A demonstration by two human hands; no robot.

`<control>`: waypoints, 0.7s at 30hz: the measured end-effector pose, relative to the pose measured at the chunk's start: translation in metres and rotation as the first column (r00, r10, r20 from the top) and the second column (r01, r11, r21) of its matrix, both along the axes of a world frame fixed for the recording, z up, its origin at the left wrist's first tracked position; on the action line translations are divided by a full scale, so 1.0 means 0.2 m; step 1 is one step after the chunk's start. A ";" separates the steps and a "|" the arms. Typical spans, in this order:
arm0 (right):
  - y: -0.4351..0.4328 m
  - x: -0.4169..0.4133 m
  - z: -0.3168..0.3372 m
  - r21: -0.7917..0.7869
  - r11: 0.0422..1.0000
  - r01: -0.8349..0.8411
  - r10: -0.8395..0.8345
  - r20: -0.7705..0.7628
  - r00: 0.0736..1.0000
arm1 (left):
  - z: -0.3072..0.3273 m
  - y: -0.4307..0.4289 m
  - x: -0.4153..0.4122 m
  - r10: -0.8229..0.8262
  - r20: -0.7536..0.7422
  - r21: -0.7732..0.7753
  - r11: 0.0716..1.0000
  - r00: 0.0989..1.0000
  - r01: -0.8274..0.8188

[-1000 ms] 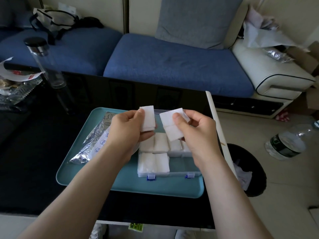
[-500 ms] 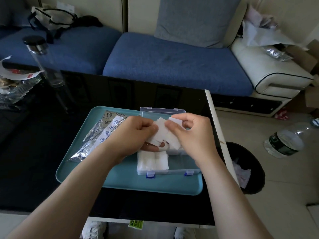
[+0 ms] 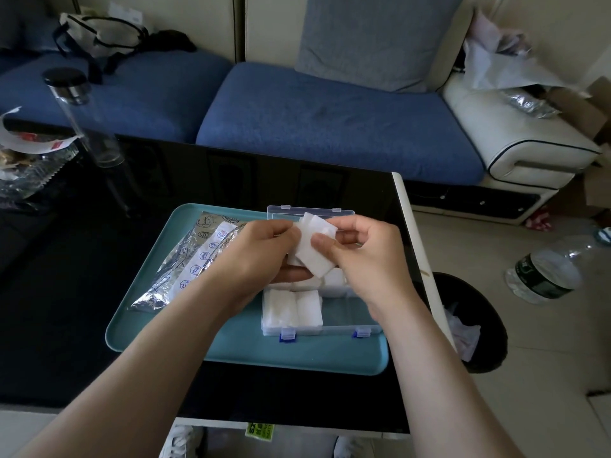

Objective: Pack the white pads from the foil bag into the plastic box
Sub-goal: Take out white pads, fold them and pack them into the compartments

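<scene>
White pads up over the plastic box, pinched between both hands | left hand curled round them | right hand thumb clamped on top | packed pads fill the box's near-left corner | foil bag left on the teal tray

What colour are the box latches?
The latches are blue; the head view shows them best.

One head-worn camera looks forward and steeply down from close above the plastic box, taking in the blue sofa beyond it and the black bin to its right.
</scene>
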State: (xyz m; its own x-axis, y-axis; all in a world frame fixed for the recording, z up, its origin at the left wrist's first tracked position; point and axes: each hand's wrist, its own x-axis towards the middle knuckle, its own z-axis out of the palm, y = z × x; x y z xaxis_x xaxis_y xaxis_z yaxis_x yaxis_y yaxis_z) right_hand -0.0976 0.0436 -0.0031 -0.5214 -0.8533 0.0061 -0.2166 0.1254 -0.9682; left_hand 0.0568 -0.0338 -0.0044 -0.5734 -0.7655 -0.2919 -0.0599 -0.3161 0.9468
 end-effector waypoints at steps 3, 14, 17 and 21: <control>0.01 0.00 0.01 0.004 0.999 0.036 -0.036 -0.021 0.999 | 0.01 0.01 0.00 -0.042 -0.054 0.028 0.999 0.998 0.043; 0.04 -0.02 0.04 -0.031 0.999 0.030 -0.028 0.058 0.998 | -0.04 -0.02 -0.01 0.062 0.035 0.001 0.998 0.997 -0.062; 0.03 -0.01 0.03 -0.016 0.998 0.065 -0.065 0.043 0.997 | -0.01 0.00 -0.02 0.010 -0.048 0.080 0.997 0.999 -0.007; 0.03 -0.01 0.03 -0.015 0.996 0.092 -0.092 -0.030 0.995 | 0.00 0.01 -0.02 -0.010 -0.057 0.077 0.997 0.998 0.014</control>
State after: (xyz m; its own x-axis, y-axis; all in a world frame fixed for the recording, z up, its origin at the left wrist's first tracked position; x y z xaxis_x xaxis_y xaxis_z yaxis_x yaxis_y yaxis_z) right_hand -0.0989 0.0496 0.0029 -0.5971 -0.8014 0.0351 -0.2346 0.1326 -0.9630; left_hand 0.0521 -0.0324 -0.0044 -0.5999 -0.7347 -0.3168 -0.0111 -0.3883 0.9215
